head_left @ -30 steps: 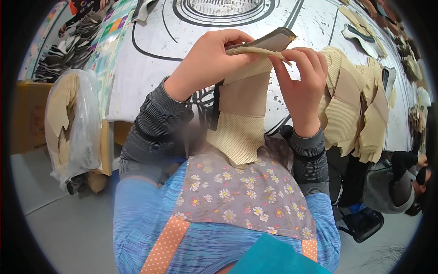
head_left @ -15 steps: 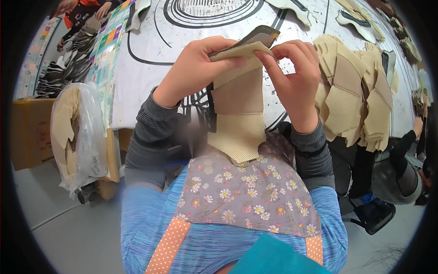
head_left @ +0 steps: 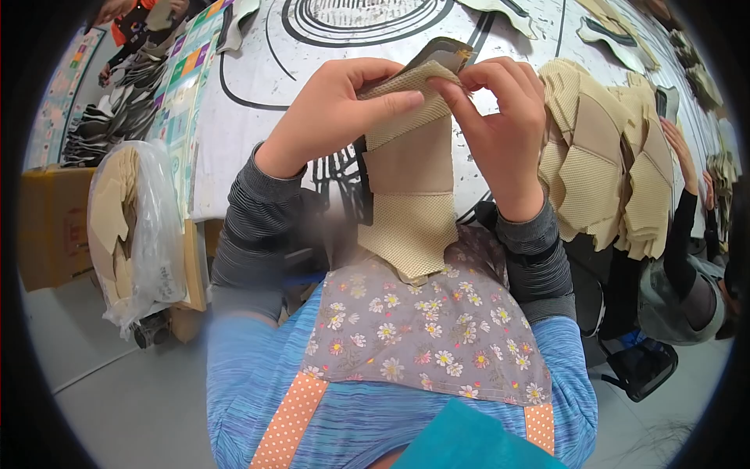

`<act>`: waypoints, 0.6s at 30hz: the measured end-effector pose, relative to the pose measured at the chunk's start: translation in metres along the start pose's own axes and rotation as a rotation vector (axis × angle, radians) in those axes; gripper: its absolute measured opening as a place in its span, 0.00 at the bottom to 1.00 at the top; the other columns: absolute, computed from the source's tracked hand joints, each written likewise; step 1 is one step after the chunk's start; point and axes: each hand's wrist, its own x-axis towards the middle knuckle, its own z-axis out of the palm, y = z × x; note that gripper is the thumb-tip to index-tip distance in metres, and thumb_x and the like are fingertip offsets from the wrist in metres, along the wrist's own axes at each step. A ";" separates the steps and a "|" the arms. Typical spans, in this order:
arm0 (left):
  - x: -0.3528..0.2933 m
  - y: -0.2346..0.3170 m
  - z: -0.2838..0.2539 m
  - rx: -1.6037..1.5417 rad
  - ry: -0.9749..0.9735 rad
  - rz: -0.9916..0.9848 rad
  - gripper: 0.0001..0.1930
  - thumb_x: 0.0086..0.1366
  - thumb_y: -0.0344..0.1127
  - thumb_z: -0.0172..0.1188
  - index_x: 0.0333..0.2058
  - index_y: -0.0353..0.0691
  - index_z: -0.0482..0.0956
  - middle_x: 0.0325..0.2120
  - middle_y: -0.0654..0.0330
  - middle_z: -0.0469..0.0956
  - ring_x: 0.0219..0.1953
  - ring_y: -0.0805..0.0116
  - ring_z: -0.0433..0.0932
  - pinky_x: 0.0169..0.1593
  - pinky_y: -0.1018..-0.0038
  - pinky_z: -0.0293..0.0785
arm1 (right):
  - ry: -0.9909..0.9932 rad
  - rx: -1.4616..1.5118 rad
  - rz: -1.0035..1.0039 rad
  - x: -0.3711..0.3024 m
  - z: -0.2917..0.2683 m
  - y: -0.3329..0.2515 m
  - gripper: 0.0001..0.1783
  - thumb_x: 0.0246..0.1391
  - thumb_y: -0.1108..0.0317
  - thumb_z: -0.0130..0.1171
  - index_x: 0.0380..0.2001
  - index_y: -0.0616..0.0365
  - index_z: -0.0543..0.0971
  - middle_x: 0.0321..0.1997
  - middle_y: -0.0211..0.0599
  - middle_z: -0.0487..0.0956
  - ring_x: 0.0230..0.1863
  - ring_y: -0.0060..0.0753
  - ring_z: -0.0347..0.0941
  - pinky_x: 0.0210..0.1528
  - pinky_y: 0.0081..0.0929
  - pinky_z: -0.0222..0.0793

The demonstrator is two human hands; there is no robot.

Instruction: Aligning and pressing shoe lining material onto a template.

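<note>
A long beige mesh fabric piece (head_left: 412, 227), with a smoother tan band across it, hangs from my hands down onto my flowered apron (head_left: 422, 328). My left hand (head_left: 332, 113) grips its upper left part, thumb lying over the front. At the upper right edge, my right hand (head_left: 504, 125) pinches it between thumb and fingers. Behind the mesh stands a dark grey-brown piece (head_left: 449, 53) with a few yellowish threads at its tip. The fingers of my left hand behind the fabric are hidden.
Stacks of similar beige pieces (head_left: 590, 164) lie on the white table (head_left: 250, 141) to my right. A clear plastic bag (head_left: 156, 234) of beige pieces is at the left, beside a cardboard box (head_left: 55, 227). Dark cut pieces (head_left: 109, 117) are heaped far left. Co-workers are at both sides.
My hands and the fabric have shifted only slightly. A co-worker at the right has stretched an arm up to the table, and one at the far left now has a beige piece in hand.
</note>
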 end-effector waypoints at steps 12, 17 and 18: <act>0.005 -0.001 -0.004 0.018 0.009 0.022 0.14 0.63 0.31 0.61 0.46 0.31 0.79 0.34 0.66 0.80 0.36 0.83 0.74 0.40 0.82 0.71 | 0.067 -0.024 -0.061 0.004 0.002 0.004 0.11 0.40 0.64 0.72 0.22 0.50 0.77 0.23 0.21 0.74 0.28 0.29 0.67 0.36 0.29 0.58; 0.011 0.008 0.001 0.152 0.014 0.106 0.15 0.58 0.30 0.65 0.44 0.33 0.78 0.34 0.66 0.80 0.36 0.82 0.75 0.41 0.81 0.72 | 0.092 -0.032 -0.127 0.007 0.005 0.004 0.12 0.40 0.63 0.72 0.23 0.50 0.76 0.24 0.22 0.73 0.28 0.31 0.67 0.36 0.30 0.58; 0.011 0.012 0.001 0.154 0.012 0.107 0.15 0.58 0.30 0.65 0.44 0.33 0.78 0.34 0.66 0.80 0.36 0.82 0.75 0.41 0.81 0.72 | 0.095 -0.034 -0.125 0.007 0.006 0.005 0.12 0.40 0.63 0.72 0.23 0.50 0.76 0.24 0.22 0.73 0.28 0.31 0.67 0.36 0.30 0.58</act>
